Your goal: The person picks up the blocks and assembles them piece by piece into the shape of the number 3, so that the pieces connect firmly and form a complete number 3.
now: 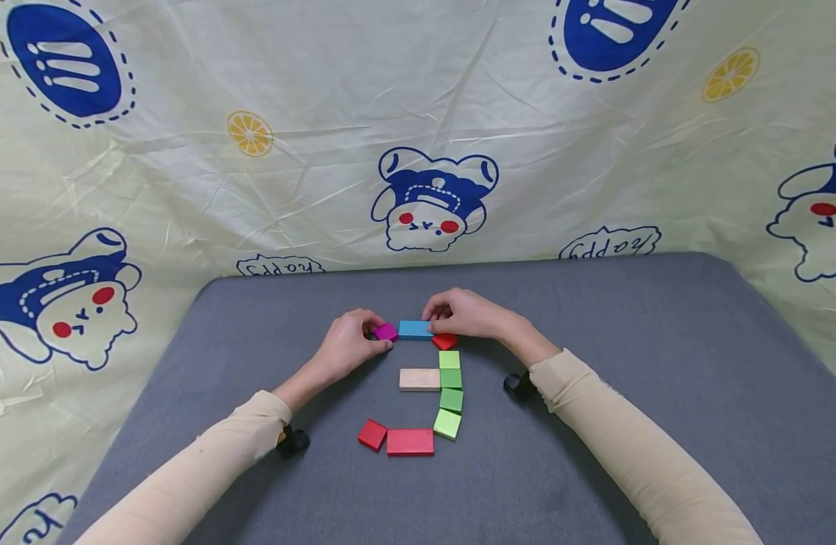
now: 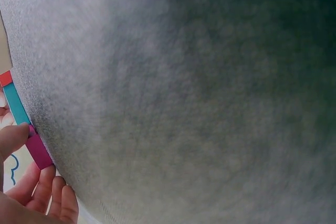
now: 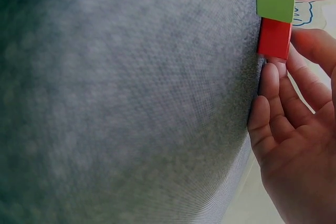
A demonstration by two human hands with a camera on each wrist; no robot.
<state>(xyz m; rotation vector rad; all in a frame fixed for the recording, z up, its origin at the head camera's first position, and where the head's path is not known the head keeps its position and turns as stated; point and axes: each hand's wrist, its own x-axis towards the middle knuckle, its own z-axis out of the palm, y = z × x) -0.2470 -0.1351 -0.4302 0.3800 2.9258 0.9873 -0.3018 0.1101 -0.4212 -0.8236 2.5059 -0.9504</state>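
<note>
A row of wooden blocks lies on the grey cloth. My left hand (image 1: 353,341) pinches a small magenta block (image 1: 386,331) between thumb and fingers; it sits at the left end of a blue block (image 1: 414,330). In the left wrist view the thumb lies over the magenta block (image 2: 39,151). My right hand (image 1: 469,313) holds the blue block's right end, thumb on the near side and fingers beyond. Just below that hand lies a red block (image 1: 445,341), partly covered by it; the right wrist view has this red block (image 3: 274,39) right by the fingertips.
Below, several green blocks (image 1: 450,400) run down in a curved column. A pale wood block (image 1: 419,380) juts left from it. At the bottom lie a long red block (image 1: 410,442) and a smaller tilted red block (image 1: 373,435). A printed curtain (image 1: 322,197) hangs behind the table.
</note>
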